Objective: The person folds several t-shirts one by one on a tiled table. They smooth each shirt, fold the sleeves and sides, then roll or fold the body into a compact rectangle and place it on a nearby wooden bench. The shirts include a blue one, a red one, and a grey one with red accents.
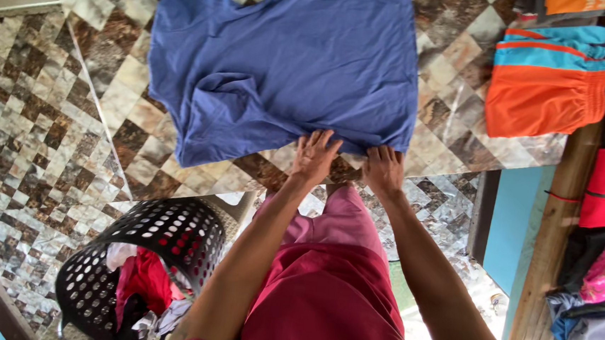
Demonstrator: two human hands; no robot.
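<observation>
Blue T-shirt (289,62): spread flat on the desk, soft knit cloth, one sleeve bunched and wrinkled at its lower left; its near hem lies along the desk edge, just in front of the person.
Left hand (314,156): palm down on the near hem of the blue T-shirt, fingers (319,140) spread and flat on the cloth, pinching nothing.
Right hand (384,170): just beside the left, at the shirt's near right corner, fingers (386,154) slightly spread, tips on the hem; whether they nip the cloth, cannot tell.
Desk (455,117): glossy top patterned in brown, cream and grey diamond tiles, like polished stone.
Floor (21,136): same diamond pattern, left of and below the desk.
Folded shorts (546,84): orange with turquoise band and thin orange stripes, gathered elastic waist, lying on the far right of the desk, well apart from the hands.
Laundry basket (148,251): black plastic, round, pierced with many round holes, on the floor near the person's left leg; red, white and dark clothes crumpled inside.
Clothes at right (604,269): heap of red, pink, purple and grey-blue garments beside a wooden rail; no labels readable.
Person's clothing (329,292): pink and dark red fabric, seen from above.
</observation>
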